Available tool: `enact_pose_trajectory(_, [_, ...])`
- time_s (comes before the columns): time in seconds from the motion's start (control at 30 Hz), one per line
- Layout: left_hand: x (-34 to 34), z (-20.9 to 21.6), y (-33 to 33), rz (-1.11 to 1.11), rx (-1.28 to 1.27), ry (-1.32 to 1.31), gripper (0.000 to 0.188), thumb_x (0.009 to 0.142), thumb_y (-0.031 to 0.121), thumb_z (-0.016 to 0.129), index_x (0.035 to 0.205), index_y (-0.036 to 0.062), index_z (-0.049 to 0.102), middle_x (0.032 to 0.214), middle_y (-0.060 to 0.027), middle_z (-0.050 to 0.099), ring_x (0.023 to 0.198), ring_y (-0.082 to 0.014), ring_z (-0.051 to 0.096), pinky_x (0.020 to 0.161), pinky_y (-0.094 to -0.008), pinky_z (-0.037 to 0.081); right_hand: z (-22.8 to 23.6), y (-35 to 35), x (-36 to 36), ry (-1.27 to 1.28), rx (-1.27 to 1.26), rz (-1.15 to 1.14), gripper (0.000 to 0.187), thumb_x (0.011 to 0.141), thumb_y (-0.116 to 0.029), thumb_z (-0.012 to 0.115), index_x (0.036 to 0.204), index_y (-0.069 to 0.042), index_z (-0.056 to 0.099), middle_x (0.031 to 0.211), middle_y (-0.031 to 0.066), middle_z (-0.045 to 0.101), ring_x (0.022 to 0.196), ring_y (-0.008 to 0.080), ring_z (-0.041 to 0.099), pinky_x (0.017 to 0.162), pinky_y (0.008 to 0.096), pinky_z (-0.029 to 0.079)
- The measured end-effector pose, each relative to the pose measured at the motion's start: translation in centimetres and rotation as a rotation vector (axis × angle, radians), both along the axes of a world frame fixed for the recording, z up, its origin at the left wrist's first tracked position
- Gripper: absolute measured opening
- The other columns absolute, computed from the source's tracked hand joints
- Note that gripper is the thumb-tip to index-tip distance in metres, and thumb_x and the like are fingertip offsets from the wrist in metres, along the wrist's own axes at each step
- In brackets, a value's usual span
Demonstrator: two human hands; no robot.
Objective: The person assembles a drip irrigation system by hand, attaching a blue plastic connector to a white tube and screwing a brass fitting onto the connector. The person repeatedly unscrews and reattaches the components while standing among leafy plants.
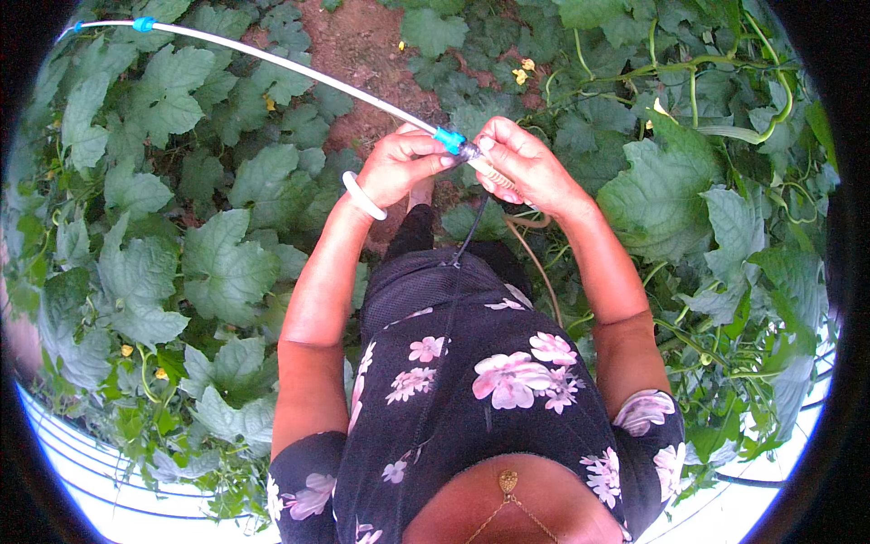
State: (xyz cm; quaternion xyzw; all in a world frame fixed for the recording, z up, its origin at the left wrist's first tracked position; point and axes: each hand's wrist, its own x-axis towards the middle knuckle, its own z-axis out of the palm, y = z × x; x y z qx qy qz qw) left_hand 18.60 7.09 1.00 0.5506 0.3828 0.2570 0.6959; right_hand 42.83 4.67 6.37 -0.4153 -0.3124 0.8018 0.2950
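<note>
A long white spray wand slants from the upper left down to my hands, with blue fittings near its far end. At its near end is a blue connector, joined to a dark collar. My left hand is closed, thumb and fingers pinching just beneath the connector. Around the collar and a pale ribbed piece behind it, my right hand is closed too. A thin tan hose hangs below my right hand. My palms hide part of the joint.
Broad-leaved vines with small yellow flowers crowd both sides. Between them runs a strip of bare brown soil. Curling stems reach in at the right. A black cord hangs in front of my waist.
</note>
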Motion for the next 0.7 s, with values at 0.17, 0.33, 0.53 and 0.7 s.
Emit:
enact_pose_trajectory(0.17, [0.5, -0.7, 0.0, 0.064, 0.062, -0.059, 0.022, 0.09, 0.001, 0.068, 0.107, 0.0087, 0.078, 0.095, -0.0039, 0.071, 0.091, -0.0149, 0.061, 0.087, -0.0307, 0.05, 0.9, 0.4, -0.2, 0.05, -0.085, 0.145, 0.026, 0.107, -0.037, 0.05, 0.105, -0.012, 0.05, 0.067, 0.0005, 0.054, 0.043, 0.0042, 0.039, 0.037, 0.0199, 0.03])
enact_pose_trajectory(0.33, [2.2, -0.5, 3.1, 0.108, 0.684, 0.21, 0.03, 0.081, 0.004, 0.066, 0.108, 0.0131, 0.078, 0.085, -0.0041, 0.072, 0.077, -0.0223, 0.062, 0.075, -0.0362, 0.05, -0.1, -0.3, -0.5, 0.134, -0.224, 0.192, 0.027, 0.107, -0.039, 0.049, 0.109, -0.012, 0.05, 0.069, 0.0026, 0.059, 0.042, 0.0046, 0.043, 0.035, 0.0204, 0.033])
enact_pose_trajectory(0.53, [2.4, -1.2, 5.2, 0.003, 0.742, 0.211, 0.035, 0.079, 0.006, 0.069, 0.112, 0.0112, 0.076, 0.103, -0.008, 0.072, 0.094, -0.023, 0.064, 0.089, -0.0373, 0.05, 0.4, 0.3, -1.3, 0.253, -0.205, 0.125, 0.03, 0.107, -0.035, 0.05, 0.125, -0.012, 0.053, 0.07, 0.0036, 0.061, 0.044, 0.0077, 0.048, 0.038, 0.0216, 0.037])
enact_pose_trajectory(0.7, [-1.2, -3.4, 4.7, -0.046, -0.282, -0.067, 0.074, 0.082, 0.019, 0.079, 0.149, 0.0093, 0.048, 0.143, -0.0104, 0.055, 0.134, -0.0248, 0.049, 0.114, -0.0399, 0.039, -2.1, -0.2, -1.7, 0.073, -0.178, -0.011, 0.031, 0.107, -0.03, 0.052, 0.13, -0.011, 0.055, 0.07, 0.0034, 0.062, 0.044, 0.0079, 0.05, 0.039, 0.0223, 0.039])
